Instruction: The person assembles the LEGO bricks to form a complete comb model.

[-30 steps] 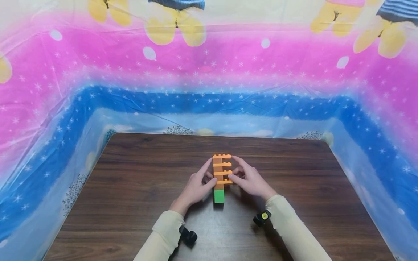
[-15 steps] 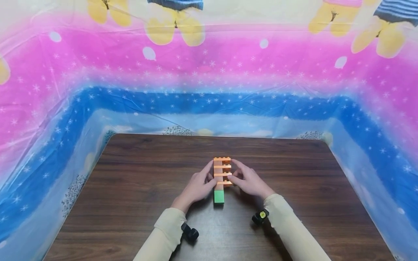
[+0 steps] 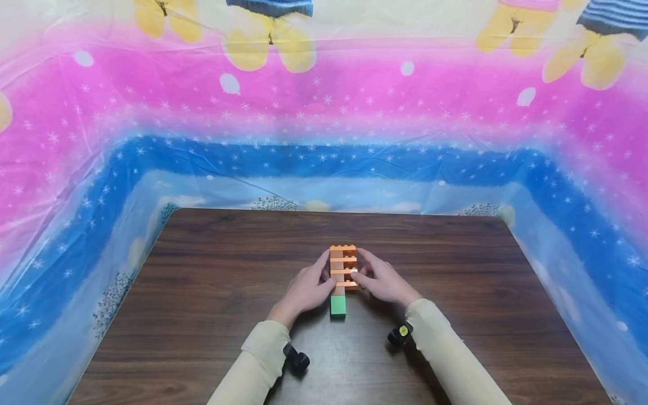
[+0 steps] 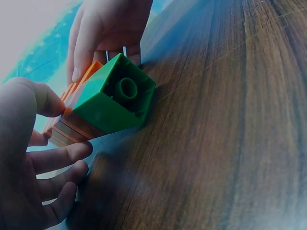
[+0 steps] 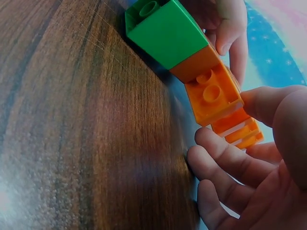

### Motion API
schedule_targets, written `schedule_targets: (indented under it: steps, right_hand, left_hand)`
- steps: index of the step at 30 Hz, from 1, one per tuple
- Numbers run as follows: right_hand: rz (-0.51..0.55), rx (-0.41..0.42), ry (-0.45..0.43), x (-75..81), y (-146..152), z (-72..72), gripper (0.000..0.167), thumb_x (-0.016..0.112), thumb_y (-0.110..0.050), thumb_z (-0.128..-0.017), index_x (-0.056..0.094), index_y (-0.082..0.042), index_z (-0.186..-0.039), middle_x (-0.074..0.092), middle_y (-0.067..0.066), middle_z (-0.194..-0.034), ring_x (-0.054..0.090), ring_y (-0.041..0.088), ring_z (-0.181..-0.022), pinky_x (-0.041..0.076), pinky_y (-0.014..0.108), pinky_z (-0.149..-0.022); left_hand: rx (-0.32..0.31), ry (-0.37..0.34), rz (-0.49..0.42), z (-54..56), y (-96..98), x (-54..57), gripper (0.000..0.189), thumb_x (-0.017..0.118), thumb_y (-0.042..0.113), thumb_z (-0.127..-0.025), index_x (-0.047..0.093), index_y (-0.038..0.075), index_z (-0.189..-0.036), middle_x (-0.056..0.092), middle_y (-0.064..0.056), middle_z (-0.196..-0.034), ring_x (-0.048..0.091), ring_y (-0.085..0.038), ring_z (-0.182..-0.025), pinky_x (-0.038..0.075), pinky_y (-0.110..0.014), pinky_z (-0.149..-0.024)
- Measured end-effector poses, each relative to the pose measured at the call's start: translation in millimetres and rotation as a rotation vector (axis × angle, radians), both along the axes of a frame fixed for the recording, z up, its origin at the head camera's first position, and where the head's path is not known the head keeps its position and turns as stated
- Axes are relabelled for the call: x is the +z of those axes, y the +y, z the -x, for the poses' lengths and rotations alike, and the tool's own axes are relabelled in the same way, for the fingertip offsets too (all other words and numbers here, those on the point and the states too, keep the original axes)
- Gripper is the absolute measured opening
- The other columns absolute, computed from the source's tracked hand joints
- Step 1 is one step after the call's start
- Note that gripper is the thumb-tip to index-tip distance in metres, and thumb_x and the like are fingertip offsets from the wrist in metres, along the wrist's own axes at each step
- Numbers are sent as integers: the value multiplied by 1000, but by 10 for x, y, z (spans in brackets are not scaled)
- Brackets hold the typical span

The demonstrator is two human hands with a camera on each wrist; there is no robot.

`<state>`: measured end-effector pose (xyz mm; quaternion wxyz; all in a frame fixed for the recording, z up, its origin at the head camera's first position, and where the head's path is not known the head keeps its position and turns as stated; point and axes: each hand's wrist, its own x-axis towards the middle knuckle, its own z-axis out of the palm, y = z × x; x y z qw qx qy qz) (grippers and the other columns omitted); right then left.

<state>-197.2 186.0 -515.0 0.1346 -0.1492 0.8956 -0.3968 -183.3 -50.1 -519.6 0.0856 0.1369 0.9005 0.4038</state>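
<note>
A stack of toy building blocks (image 3: 337,275) is held between both hands in the middle of the table in the head view. One green block (image 3: 338,306) forms its near end, with its hollow underside showing in the left wrist view. Orange blocks (image 5: 214,91) make up the rest, several of them sticking out to the right like comb teeth. My left hand (image 3: 306,288) grips the stack's left side with thumb and index finger. On the other side, my right hand (image 3: 386,279) pinches the protruding orange ends. Whether the stack touches the table cannot be told.
The dark wood table (image 3: 212,253) reaches back to a printed cloth (image 3: 314,157) in pink and blue that hangs round its far and side edges. Small black cameras (image 3: 296,360) are strapped to both wrists.
The stack's far end has dipped slightly toward me, and its near faces look paler. Both hands keep their hold and have moved only a little.
</note>
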Motion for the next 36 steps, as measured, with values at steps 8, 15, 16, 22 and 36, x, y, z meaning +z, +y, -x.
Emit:
schedule_targets:
  steps: [8, 15, 16, 22, 36]
  right_hand:
    - [-10, -4, -10, -24, -18, 31, 76, 64, -38, -106, 27, -11, -166, 65, 2, -85, 62, 19, -64, 52, 36, -63]
    - [-30, -22, -36, -23, -38, 52, 77, 65, -40, -105, 28, -10, -166, 65, 3, -84, 62, 20, -65, 52, 36, -63]
    - [-33, -22, -35, -22, -41, 57, 77, 65, -40, -105, 28, -10, -166, 65, 3, -84, 62, 20, -65, 51, 36, -62]
    - [-53, -21, -41, -20, -63, 74, 78, 65, -39, -105, 27, -8, -166, 64, 3, -84, 62, 20, -65, 51, 36, -61]
    - [-59, -11, -14, -78, -75, 122, 72, 63, -35, -107, 32, -5, -164, 64, 3, -85, 61, 20, -65, 53, 36, -61]
  left_hand:
    - [8, -2, 35, 47, 11, -20, 79, 60, 32, -99, 25, 13, -168, 60, 1, -88, 54, -17, -70, 43, -33, -60]
    - [10, 0, 72, 69, 31, -30, 78, 58, 35, -100, 26, 13, -168, 60, -4, -98, 56, -21, -82, 44, -36, -68]
    - [12, -2, 75, 70, 38, -28, 78, 58, 36, -101, 26, 13, -168, 62, -7, -105, 57, -22, -87, 47, -38, -71]
    - [31, -19, 98, 87, 74, -22, 76, 57, 42, -103, 28, 14, -167, 54, -17, -153, 58, -33, -132, 49, -55, -106]
    - [53, -19, 158, 119, 89, -43, 77, 55, 41, -100, 30, 12, -167, 56, -17, -152, 58, -35, -132, 48, -57, -105]
